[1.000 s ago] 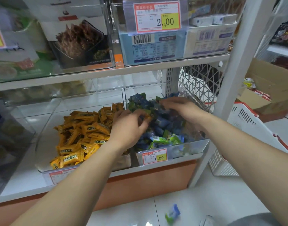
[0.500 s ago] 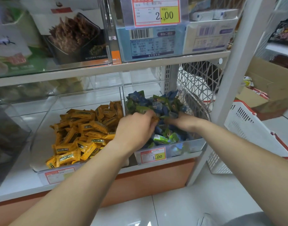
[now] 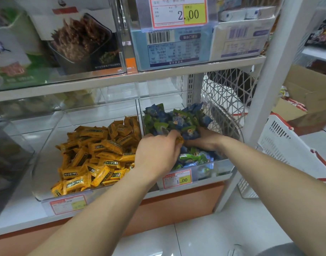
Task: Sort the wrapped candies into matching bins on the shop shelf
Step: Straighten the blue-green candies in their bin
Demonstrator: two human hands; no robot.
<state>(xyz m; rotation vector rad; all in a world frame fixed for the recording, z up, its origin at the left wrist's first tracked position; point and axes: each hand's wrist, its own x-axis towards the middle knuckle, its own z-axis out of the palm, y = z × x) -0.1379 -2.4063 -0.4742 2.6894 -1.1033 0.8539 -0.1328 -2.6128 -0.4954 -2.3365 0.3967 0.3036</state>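
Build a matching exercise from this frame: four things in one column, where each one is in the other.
Things:
1. yellow candy pile
2. blue and green candies
3. single yellow candy
4. 2.00 price tag

Places:
A. front of the upper shelf
B. left bin
C. pinched by the left hand
D. right bin

Pairs: 1-B, 2-D, 3-C, 4-A

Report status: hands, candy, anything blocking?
Left hand pinches one orange-wrapped candy over the blue-candy bin. Right hand buried in blue candies, fingers hidden. Nothing blocks the orange-candy bin beside it.
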